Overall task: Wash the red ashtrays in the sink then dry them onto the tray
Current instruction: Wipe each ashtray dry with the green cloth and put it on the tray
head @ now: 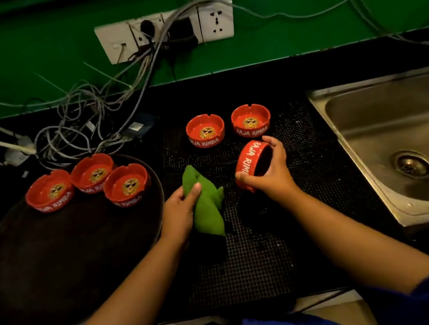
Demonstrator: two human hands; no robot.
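Note:
My right hand (271,172) grips a red ashtray (247,161) tilted on its side above the black mat, its white lettering facing left. My left hand (180,210) holds a green cloth (206,206) just left of it, a short gap between cloth and ashtray. Two more red ashtrays (205,130) (251,120) stand upright on the mat behind my hands. Three red ashtrays (49,191) (93,173) (127,184) sit along the far edge of the round dark tray (56,274) on the left. The steel sink (409,146) lies at the right.
A black dotted mat (253,263) covers the counter between tray and sink. A tangle of grey cables (82,127) lies behind the tray, running up to a wall socket panel (165,30) on the green wall. The sink drain (411,165) is uncovered.

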